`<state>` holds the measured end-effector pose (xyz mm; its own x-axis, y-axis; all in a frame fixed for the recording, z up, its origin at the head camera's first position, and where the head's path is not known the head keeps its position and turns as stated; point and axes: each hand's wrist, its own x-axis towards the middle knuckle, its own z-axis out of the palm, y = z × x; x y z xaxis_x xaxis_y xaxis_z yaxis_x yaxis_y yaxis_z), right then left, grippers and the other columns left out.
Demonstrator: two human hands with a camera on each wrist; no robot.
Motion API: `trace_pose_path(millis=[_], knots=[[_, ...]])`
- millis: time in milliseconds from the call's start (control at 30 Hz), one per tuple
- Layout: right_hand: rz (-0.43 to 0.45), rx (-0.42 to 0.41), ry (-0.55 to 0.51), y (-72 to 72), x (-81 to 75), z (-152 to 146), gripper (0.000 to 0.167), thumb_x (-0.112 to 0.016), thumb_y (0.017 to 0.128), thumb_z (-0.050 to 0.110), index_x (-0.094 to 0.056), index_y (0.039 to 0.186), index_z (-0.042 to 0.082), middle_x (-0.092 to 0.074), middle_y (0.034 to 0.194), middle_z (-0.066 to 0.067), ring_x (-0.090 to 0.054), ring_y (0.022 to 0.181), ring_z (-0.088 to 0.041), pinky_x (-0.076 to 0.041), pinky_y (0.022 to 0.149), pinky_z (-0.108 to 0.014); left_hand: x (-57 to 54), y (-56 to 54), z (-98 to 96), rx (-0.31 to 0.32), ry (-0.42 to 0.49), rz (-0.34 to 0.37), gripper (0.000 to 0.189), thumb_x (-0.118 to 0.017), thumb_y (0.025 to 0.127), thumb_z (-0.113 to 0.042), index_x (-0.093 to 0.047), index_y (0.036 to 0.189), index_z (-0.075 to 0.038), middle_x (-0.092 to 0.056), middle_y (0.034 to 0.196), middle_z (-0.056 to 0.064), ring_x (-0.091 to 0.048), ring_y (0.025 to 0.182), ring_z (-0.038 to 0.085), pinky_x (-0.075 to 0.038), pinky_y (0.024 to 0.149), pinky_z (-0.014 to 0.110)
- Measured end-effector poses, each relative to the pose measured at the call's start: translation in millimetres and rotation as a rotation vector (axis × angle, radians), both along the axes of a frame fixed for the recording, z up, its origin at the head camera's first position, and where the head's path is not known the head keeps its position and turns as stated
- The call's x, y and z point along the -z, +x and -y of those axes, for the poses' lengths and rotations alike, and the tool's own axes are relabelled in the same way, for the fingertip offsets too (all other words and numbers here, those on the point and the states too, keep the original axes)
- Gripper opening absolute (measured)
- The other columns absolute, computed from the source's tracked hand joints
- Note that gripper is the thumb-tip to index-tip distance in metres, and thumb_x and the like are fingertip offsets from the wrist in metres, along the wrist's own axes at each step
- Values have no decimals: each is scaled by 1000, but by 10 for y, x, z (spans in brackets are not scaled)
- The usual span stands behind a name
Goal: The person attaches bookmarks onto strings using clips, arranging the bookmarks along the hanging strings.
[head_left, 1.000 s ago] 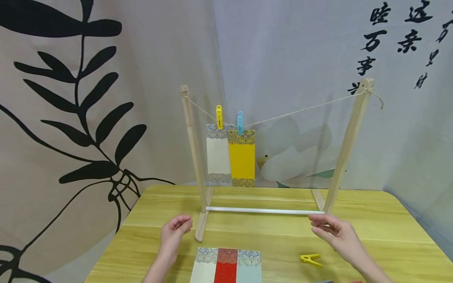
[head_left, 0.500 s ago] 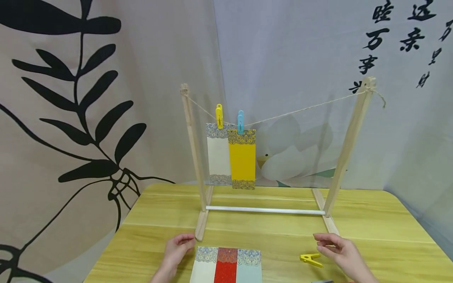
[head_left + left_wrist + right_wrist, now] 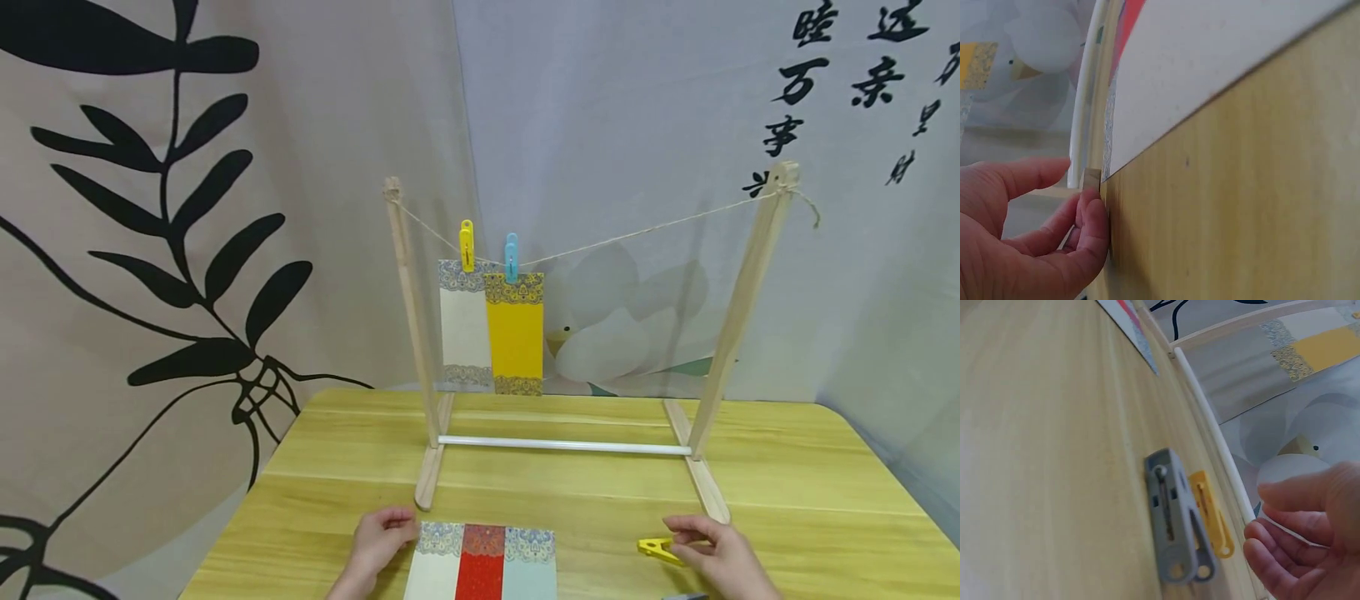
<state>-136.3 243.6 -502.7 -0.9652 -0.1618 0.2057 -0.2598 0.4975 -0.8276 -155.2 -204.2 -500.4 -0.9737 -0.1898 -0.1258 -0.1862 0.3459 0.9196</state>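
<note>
My left hand [image 3: 377, 546] is just left of the white card [image 3: 435, 571], its fingers loosely bent with nothing held. In the left wrist view, its fingertips are low by the table, thumb apart. My right hand [image 3: 716, 552] hovers beside the yellow clothespin [image 3: 654, 547] lying on the table; in the head view its fingertips overlap the pin. The right wrist view shows a gap between the right hand's fingers and both that pin and the grey clothespin [image 3: 1169, 515]. A red card [image 3: 482, 575] and a pale blue card [image 3: 529, 575] adjoin the white one.
Behind stands a wooden rack with left post [image 3: 411, 317], right post [image 3: 742, 317] and a white rod [image 3: 562, 445]. From its sagging string [image 3: 637, 229], a yellow clothespin [image 3: 467, 246] and a blue clothespin [image 3: 512, 258] hang a white card [image 3: 465, 333] and a yellow card [image 3: 516, 342].
Both hands have come down and nearer, away from the rack's base. The left has reached the white card's edge, the right the yellow clothespin's side. The hanging cards sway slightly.
</note>
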Motion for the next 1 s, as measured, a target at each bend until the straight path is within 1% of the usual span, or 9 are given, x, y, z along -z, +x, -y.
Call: trace_pose_path(millis=[67,167,233,333,467,567,667,900,1000], knots=[[31,10,20,-2,3,-2,29,-73,75,-3,-63,100,-13,-66,90,-14,-59,75,-4,-52,66,-20,-5,-6,-16,14,-68,-18,28,-71,70,0,-65,95,11,-63,78,4,-55,69,12,-48,59,22],[77,24,41,-6,8,-6,31,-74,75,-1,-63,102,-11,-65,90,-16,-57,76,-2,-52,66,-20,-9,-15,-41,41,-167,-48,27,-74,68,0,-66,92,9,-61,76,4,-53,68,12,-46,58,22],[87,19,47,-4,14,-11,31,-74,74,-2,-63,102,-12,-65,90,-17,-56,76,0,-52,66,-20,-3,-21,-55,60,-197,-70,27,-75,66,1,-66,90,9,-60,75,4,-52,67,12,-45,57,21],[116,-3,54,-2,17,-29,32,-73,74,-2,-62,103,-13,-64,90,-15,-54,76,1,-52,66,-20,2,-22,-75,83,-220,-98,26,-74,64,4,-65,88,10,-58,72,5,-50,65,12,-44,56,20],[165,-5,57,-5,21,-49,34,-73,74,-2,-61,105,-13,-63,91,-11,-53,76,1,-51,66,-20,12,-23,-100,113,-244,-118,26,-73,63,7,-64,87,10,-54,71,5,-48,63,12,-43,52,20],[163,-4,67,1,34,-58,35,-73,73,-3,-61,104,-13,-63,89,-9,-53,75,1,-51,65,-20,23,-26,-113,132,-275,-129,27,-74,62,7,-65,87,9,-53,70,4,-46,62,12,-42,50,20],[151,-21,74,5,49,-67,36,-73,71,-4,-61,103,-13,-61,86,-7,-52,73,2,-51,64,-20,25,-31,-116,151,-310,-147,27,-74,62,8,-64,86,8,-51,69,4,-45,61,12,-41,50,20],[226,-41,56,-15,57,-96,38,-74,69,-3,-60,103,-13,-59,84,-7,-51,72,0,-50,62,-21,3,-43,-109,182,-348,-145,24,-74,62,9,-62,81,3,-49,68,3,-43,61,12,-39,50,22],[222,-20,75,-19,61,-90,37,-74,68,-4,-61,101,-12,-59,84,-7,-50,70,0,-49,61,-20,-7,-46,-103,201,-356,-156,24,-73,60,10,-60,80,3,-49,68,3,-43,62,12,-40,50,22]])
